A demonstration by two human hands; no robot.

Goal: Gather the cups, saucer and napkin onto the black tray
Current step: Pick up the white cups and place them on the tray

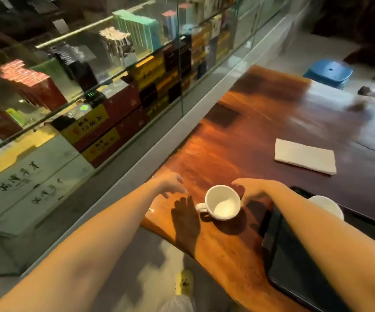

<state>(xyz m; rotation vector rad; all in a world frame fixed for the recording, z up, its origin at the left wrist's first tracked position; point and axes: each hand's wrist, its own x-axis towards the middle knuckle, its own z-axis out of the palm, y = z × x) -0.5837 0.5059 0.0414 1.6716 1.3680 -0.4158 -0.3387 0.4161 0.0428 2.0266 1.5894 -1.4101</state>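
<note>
Cup (223, 202), white and empty, sits near the table's (238, 140) near-left edge, between two open hands: right hand (250, 190) curled just beside its rim, left hand (170, 183) spread, holding nothing. A careless nudge could tip it off that edge. Counted: one cup, one napkin (304, 156) farther right, one black tray (294, 262) nearby, one partly hidden white piece (327, 204) behind the forearm.

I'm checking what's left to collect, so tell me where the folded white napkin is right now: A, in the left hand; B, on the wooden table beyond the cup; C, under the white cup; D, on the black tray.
B: the napkin lies flat on the wooden table, beyond the white cup and clear of the black tray and both hands.
</note>
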